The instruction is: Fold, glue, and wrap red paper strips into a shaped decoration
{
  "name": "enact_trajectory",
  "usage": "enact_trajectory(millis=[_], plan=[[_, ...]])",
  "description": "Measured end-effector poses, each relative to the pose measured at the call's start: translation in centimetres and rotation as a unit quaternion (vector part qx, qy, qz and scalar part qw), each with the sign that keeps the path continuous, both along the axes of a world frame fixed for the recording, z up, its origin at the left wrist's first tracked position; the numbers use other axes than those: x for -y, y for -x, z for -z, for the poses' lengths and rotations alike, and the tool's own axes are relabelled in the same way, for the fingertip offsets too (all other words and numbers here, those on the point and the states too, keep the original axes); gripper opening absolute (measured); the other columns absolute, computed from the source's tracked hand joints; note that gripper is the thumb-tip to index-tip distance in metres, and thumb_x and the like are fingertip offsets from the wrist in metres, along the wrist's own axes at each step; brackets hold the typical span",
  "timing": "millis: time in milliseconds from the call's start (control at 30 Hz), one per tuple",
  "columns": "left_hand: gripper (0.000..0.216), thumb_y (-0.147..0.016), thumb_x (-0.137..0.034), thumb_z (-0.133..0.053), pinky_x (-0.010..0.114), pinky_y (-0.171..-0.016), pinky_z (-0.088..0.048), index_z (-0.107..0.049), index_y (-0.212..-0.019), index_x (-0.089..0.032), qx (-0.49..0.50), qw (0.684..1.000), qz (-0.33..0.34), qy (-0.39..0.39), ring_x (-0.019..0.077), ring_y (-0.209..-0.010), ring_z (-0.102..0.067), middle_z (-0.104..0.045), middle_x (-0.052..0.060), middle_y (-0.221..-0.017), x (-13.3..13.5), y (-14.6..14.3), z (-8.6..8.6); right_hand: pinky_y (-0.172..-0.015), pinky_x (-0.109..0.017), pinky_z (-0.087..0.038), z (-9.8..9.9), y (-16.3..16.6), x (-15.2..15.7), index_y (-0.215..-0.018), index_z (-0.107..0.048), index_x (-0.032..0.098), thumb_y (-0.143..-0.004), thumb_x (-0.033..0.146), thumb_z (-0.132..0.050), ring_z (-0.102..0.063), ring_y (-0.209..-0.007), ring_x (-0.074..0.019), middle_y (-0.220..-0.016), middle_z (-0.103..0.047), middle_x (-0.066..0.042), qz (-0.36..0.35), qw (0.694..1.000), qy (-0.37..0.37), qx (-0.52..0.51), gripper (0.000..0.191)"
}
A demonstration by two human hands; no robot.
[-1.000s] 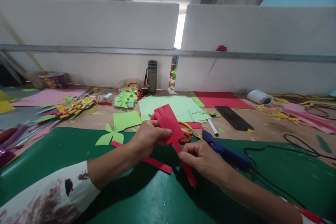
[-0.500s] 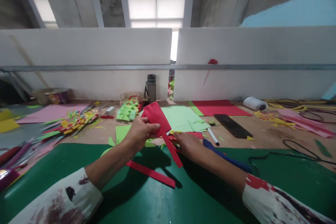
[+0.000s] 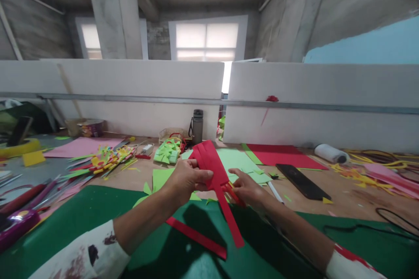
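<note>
Pinched between the thumb and fingers of my left hand is a folded piece of red paper, raised over the work surface. A long red strip hangs from its lower right corner; whether it is still attached is hard to see. My right hand is closed around red-orange handled scissors at that corner, the blades mostly hidden by the paper. Another red strip lies below on the green mat.
Light green sheets and scraps lie behind my hands. Around them are a dark bottle, a phone, a white marker, red sheets and a white roll. Tools and paper flowers crowd the left.
The view has tilted up. The red paper is turned, and its hanging strip reaches lower. My right hand's fingers have spread a little at the scissors.
</note>
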State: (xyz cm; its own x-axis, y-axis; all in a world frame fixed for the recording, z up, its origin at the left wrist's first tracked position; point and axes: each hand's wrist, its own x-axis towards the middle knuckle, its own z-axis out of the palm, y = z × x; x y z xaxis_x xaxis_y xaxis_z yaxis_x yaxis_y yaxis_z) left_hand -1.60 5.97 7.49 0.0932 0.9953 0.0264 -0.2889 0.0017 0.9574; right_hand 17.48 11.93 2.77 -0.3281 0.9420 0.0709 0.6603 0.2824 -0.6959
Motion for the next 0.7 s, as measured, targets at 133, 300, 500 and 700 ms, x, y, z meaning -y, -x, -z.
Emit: enact_trajectory(millis=[133, 300, 500, 700], plan=[[0.032, -0.052, -0.016, -0.074, 0.027, -0.054, -0.052, -0.063, -0.081, -0.007, -0.018, 1.000, 0.000, 0.003, 0.0161, -0.059, -0.063, -0.067, 0.008, -0.071, 0.3, 0.0, -0.5, -0.049, -0.026, -0.042, -1.2, -1.0, -0.2, -0.120, -0.041, 0.014, -0.071, 0.024, -0.053, -0.051, -0.049, -0.0127, -0.060, -0.048, 0.004, 0.004, 0.990, 0.036, -0.137, 0.052], [0.031, -0.054, -0.014, -0.069, 0.028, -0.056, -0.052, -0.064, -0.084, -0.009, -0.072, 0.997, 0.004, -0.003, 0.0172, -0.063, -0.064, -0.068, 0.007, -0.073, -0.2, 0.1, 0.0, -0.057, -0.028, -0.046, -2.3, -2.6, 1.9, -0.107, -0.043, 0.022, -0.077, 0.039, -0.054, -0.050, -0.052, -0.0110, -0.065, -0.042, 0.005, -0.004, 0.966, 0.023, -0.259, 0.036], [0.019, -0.053, -0.008, -0.062, 0.023, -0.050, -0.044, -0.066, -0.072, -0.010, -0.194, 0.979, 0.057, -0.040, 0.0142, -0.055, -0.059, -0.066, 0.002, -0.064, -0.9, 0.1, 1.7, -0.055, -0.029, -0.048, -4.7, -3.5, 4.7, -0.108, -0.045, 0.021, -0.064, 0.041, -0.072, -0.056, -0.057, -0.0151, -0.069, -0.056, 0.002, 0.067, 0.954, -0.034, -0.290, 0.055], [0.013, -0.060, -0.004, -0.052, 0.018, -0.050, -0.034, -0.063, -0.061, -0.012, -0.300, 0.940, 0.109, -0.124, 0.0095, -0.055, -0.048, -0.058, -0.004, -0.058, 1.1, -0.6, 1.6, -0.071, -0.035, -0.054, -6.7, -2.0, 5.3, -0.135, -0.029, 0.019, -0.063, 0.036, -0.075, -0.064, -0.077, -0.0205, -0.084, -0.068, -0.004, -0.006, 0.939, -0.145, -0.312, 0.088]])
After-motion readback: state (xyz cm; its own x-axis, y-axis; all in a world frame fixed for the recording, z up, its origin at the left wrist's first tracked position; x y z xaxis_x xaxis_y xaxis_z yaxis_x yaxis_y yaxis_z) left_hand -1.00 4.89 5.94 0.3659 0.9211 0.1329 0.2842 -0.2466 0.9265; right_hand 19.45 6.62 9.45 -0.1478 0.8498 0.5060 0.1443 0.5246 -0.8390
